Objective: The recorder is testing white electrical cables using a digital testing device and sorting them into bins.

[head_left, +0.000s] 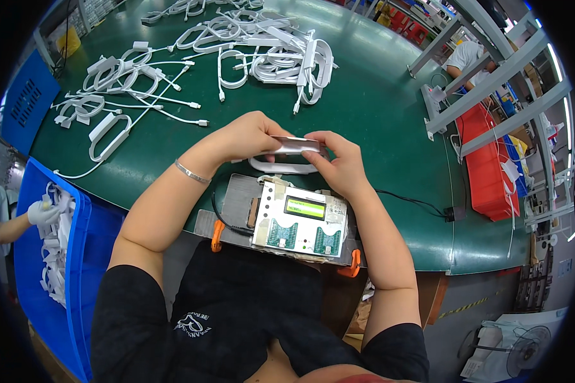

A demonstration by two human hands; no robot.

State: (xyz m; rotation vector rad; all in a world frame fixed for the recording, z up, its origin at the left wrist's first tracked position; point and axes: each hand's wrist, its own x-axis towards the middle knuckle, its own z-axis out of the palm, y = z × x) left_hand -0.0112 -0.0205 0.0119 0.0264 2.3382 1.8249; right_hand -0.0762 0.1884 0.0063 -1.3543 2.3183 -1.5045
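Coiled white cable, held in two hands above a green worktop

Item one: coiled white cable (282,168), flattened loop with a pale, shiny band (294,146); located just beyond the test unit, between the two hands. Left hand (250,137): fingers closed, gripping the left end of the bundle. Right hand (340,163): thumb and fingers pinching the right end.

Test unit (262,237): white panel, lit yellow-green display (305,209), two green circuit boards (282,234); set at the near edge of the worktop (390,115), with two orange clamps (218,235) at that edge. Black lead (410,200): running right from behind the unit.

Further stock: a heap of white cables (310,64) at the far middle; a looser group of white cables (110,137) to its left, several plugs pointing right.

Surroundings: blue bin (76,268) at left, containing white cables, a co-worker's gloved hand (43,213) over them; red bin (492,201) at right.
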